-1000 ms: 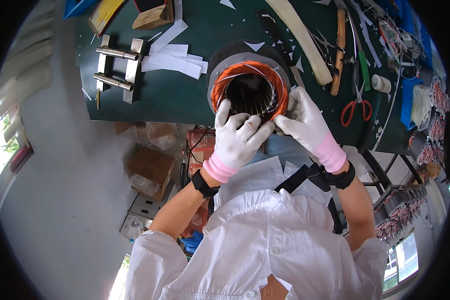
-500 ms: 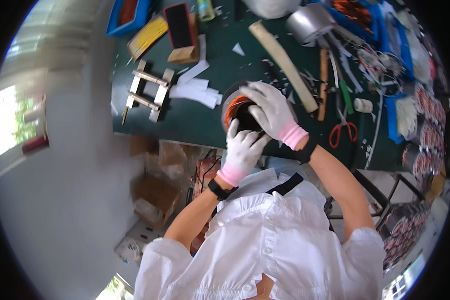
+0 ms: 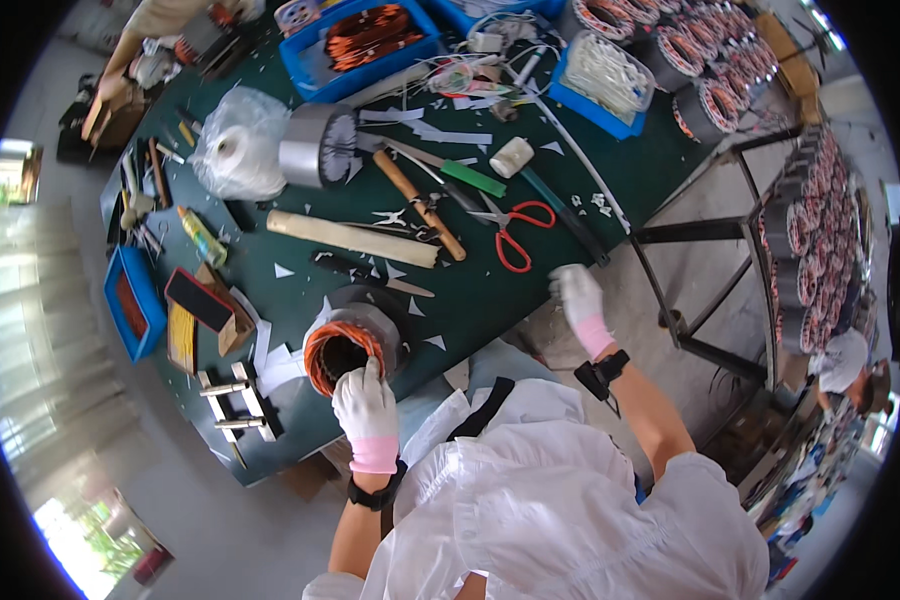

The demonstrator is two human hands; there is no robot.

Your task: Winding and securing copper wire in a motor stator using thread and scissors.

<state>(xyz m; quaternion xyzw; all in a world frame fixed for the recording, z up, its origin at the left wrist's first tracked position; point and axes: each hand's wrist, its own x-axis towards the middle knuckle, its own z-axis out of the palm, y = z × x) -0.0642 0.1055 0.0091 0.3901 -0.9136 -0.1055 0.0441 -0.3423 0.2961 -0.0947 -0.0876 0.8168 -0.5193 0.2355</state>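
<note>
My left hand (image 3: 366, 402), in a white glove with a pink cuff, grips the near rim of a motor stator (image 3: 388, 335). The stator lies near the table's front edge, its orange wire windings (image 3: 317, 352) ringing a dark bore. My right hand (image 3: 578, 298), gloved alike, is apart from the stator, just off the table edge. It looks empty, with fingers apart and slightly blurred. Nearest to it are the end of a long dark green bar (image 3: 567, 217) and red-handled scissors (image 3: 503, 218).
A wooden stick (image 3: 420, 208), a green-handled tool (image 3: 473, 178) and a pale strip (image 3: 350, 239) lie beyond. Blue trays (image 3: 315, 92) stand farther back. A metal frame (image 3: 252, 407) sits left of the stator. Stators fill a rack (image 3: 805, 240) at right. Another person's hand (image 3: 113, 85) shows far left.
My right hand has left the stator and moved right, past the table edge. My left hand stays at its rim. The view has turned rightward, showing more table and the rack.
</note>
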